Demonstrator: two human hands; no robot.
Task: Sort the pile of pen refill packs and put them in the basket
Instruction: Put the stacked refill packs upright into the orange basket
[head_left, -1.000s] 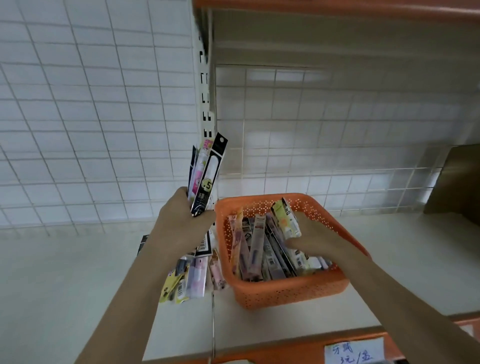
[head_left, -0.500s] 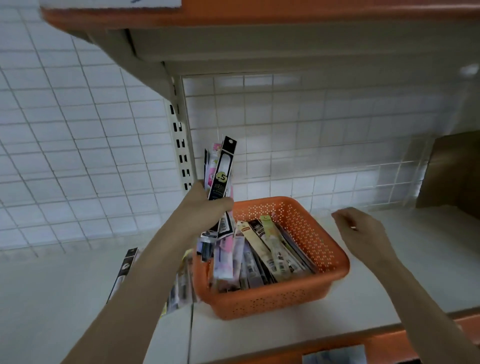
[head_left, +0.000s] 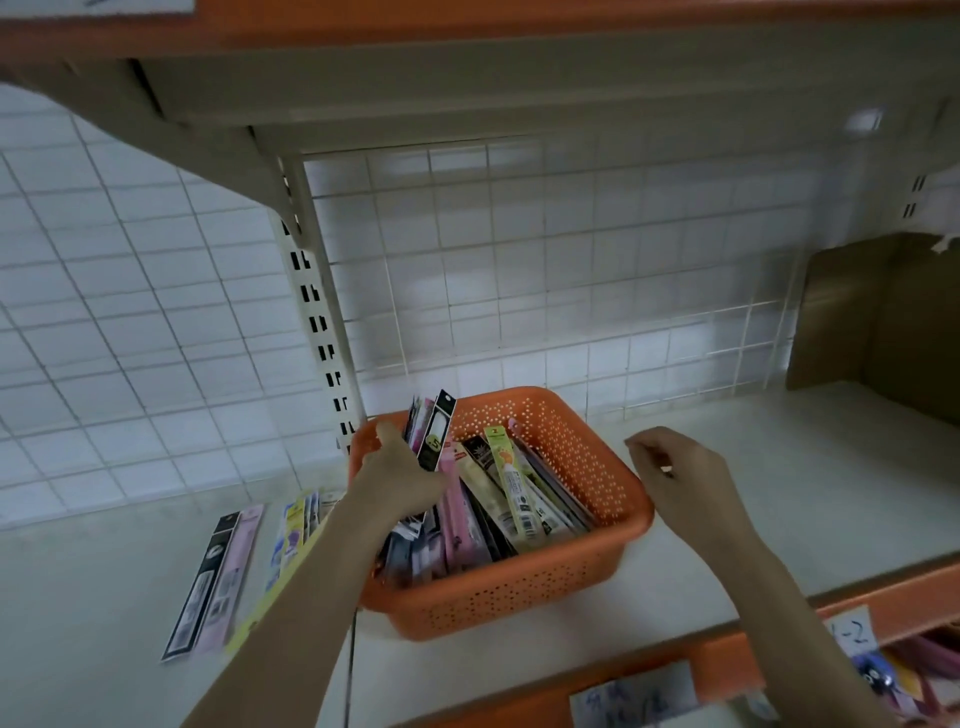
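Note:
An orange perforated basket (head_left: 587, 457) stands on the white shelf and holds several pen refill packs (head_left: 511, 493) leaning inside it. My left hand (head_left: 397, 480) grips a small bundle of refill packs (head_left: 434, 434), upright over the basket's left side. My right hand (head_left: 680, 475) hovers just right of the basket with loosely curled fingers and holds nothing. More loose refill packs (head_left: 218, 571) lie flat on the shelf to the left of the basket, partly hidden behind my left forearm.
A white wire grid forms the back wall, with a slotted upright post (head_left: 317, 322) behind the basket. A brown cardboard box (head_left: 883, 322) stands at the right. An upper shelf (head_left: 467, 31) overhangs. The orange front edge carries paper price labels (head_left: 631, 696).
My right hand has left the basket and moved to its right, empty. My left hand has lowered its bundle from above the shelf down into the basket's left side.

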